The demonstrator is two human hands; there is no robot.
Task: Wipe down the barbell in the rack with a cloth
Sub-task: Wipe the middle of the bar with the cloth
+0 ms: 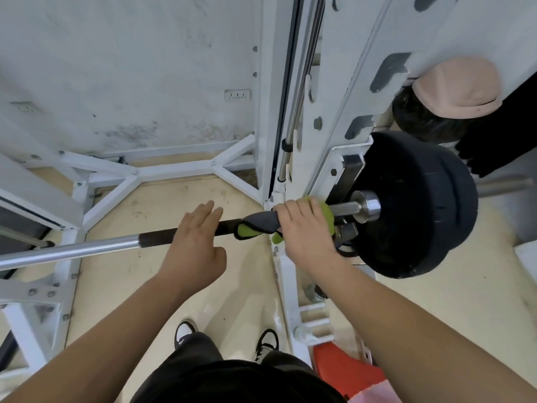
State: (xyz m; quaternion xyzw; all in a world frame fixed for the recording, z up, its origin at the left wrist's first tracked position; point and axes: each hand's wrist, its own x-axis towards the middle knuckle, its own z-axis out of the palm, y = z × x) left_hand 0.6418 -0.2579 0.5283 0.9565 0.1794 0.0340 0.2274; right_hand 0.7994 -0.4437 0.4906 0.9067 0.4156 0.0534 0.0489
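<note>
The barbell (87, 246) runs across the view from lower left to the right, chrome at the left and dark along its grip part. Black weight plates (418, 205) sit on its right end in the white rack (343, 117). A green and grey cloth (261, 225) is wrapped around the bar near the rack upright. My right hand (305, 225) is closed over the cloth and the bar, just left of the collar. My left hand (194, 245) hovers flat above the dark part of the bar, fingers stretched out and holding nothing.
White rack braces (139, 173) cross the beige floor behind the bar. A pink cap (459, 88) hangs at the upper right beside dark fabric. An orange object (345, 370) lies on the floor by my right shoe. My shoes (186, 333) stand below the bar.
</note>
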